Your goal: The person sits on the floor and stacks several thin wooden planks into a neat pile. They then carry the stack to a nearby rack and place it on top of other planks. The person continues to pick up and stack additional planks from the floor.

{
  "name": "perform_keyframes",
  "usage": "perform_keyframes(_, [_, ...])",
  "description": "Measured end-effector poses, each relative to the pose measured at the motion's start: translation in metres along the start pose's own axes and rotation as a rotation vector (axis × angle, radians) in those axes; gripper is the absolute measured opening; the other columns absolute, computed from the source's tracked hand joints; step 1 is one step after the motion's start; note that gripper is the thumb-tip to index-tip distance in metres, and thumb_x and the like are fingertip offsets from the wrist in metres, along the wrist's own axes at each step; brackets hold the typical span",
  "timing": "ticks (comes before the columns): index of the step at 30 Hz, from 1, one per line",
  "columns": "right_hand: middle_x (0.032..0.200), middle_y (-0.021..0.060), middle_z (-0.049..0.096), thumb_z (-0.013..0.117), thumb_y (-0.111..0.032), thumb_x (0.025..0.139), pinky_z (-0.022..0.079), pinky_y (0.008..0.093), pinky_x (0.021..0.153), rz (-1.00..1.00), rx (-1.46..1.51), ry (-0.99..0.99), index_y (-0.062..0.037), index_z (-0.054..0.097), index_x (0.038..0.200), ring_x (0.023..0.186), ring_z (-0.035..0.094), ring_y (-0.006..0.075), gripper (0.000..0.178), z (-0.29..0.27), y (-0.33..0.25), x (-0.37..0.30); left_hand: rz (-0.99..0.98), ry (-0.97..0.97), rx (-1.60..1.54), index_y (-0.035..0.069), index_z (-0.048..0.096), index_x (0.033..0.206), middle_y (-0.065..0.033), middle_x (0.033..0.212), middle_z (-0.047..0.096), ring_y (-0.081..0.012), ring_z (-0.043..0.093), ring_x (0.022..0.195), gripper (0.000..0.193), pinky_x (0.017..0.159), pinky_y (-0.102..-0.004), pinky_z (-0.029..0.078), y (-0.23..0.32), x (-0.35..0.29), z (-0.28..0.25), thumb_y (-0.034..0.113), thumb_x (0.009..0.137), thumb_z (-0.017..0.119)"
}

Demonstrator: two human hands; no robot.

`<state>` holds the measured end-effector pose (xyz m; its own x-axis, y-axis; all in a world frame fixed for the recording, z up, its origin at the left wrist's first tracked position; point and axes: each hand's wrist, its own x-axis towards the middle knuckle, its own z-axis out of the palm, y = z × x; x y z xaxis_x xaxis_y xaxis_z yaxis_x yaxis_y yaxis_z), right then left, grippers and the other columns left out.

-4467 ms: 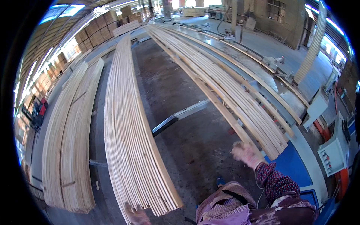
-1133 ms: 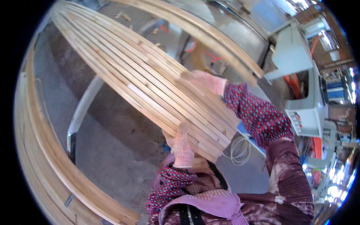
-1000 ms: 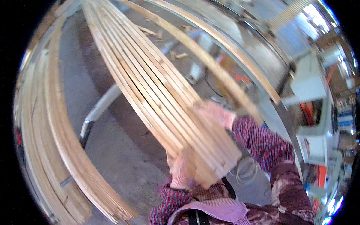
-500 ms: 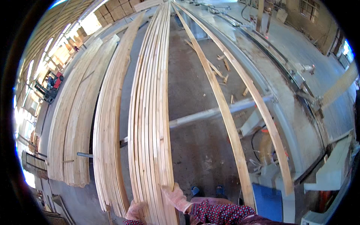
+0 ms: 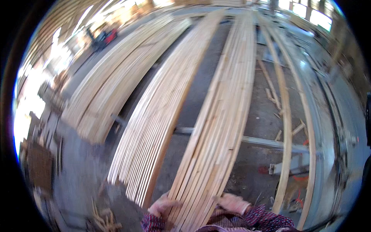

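Long pale wooden strips (image 5: 210,166) lie side by side in a bundle that runs away from me. At its near end, my left hand (image 5: 162,204), in a pinkish work glove, closes round the left edge with the fingers over the top. My right hand (image 5: 232,203), gloved alike, grips the right edge of the same bundle. The thumbs and the undersides of the strips are hidden, and motion smears the picture a little.
Left of the bundle lies another row of strips (image 5: 154,135), then wider boards (image 5: 112,92). Two single strips (image 5: 286,135) run along the right, near a machine rail (image 5: 328,100). A metal crossbar (image 5: 266,142) passes under the bundle. Wood scraps (image 5: 104,220) litter the floor. A red forklift (image 5: 110,36) stands far left.
My view has swung to the left, so the strips now slant toward the upper right. My right hand has shifted from the top of the bundle to its right edge.
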<state>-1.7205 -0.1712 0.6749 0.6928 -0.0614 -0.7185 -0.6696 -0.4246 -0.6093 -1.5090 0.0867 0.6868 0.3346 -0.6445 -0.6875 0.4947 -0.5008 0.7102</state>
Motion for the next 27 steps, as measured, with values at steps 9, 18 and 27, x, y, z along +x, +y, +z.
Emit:
perform_keyframes(9, [0.138, 0.0127, 0.059, 0.062, -0.051, 0.097, 0.037, 0.0358, 0.109, -0.175, 0.217, 1.202, -0.0012, 0.05, 0.145, 0.124, 0.054, 0.0245, 0.069, -0.323, 0.175, 0.152, 0.234, 0.077, 0.167, 0.004, 0.027, 0.157, -0.0163, 0.143, 0.055, -0.024, 0.052, 0.131, 0.1, 0.112, -0.034, 0.039, 0.012, 0.019, -0.011, 0.023, 0.075, 0.081])
perform_keyframes(18, [0.153, 0.0125, 0.045, 0.044, -0.05, 0.105, 0.034, 0.036, 0.115, -0.332, 0.714, 0.799, 0.0021, 0.037, 0.153, 0.138, 0.044, 0.0256, 0.071, -0.456, 0.16, 0.256, -0.329, 0.311, 0.834, 0.012, 0.069, 0.126, -0.0161, 0.109, 0.073, -0.0333, 0.067, 0.109, 0.07, 0.091, -0.0416, 0.051, 0.089, 0.047, 0.018, 0.066, 0.081, 0.062])
perform_keyframes(27, [0.154, 0.0113, 0.045, 0.042, -0.046, 0.107, 0.03, 0.035, 0.118, -0.371, 0.899, 0.808, -0.0011, 0.042, 0.151, 0.141, 0.041, 0.0251, 0.063, -0.467, 0.155, 0.262, -0.204, 0.271, 1.329, 0.009, 0.073, 0.104, -0.0095, 0.106, 0.07, -0.0308, 0.07, 0.096, 0.075, 0.074, -0.0506, 0.055, 0.262, 0.2, 0.047, 0.076, 0.09, 0.044])
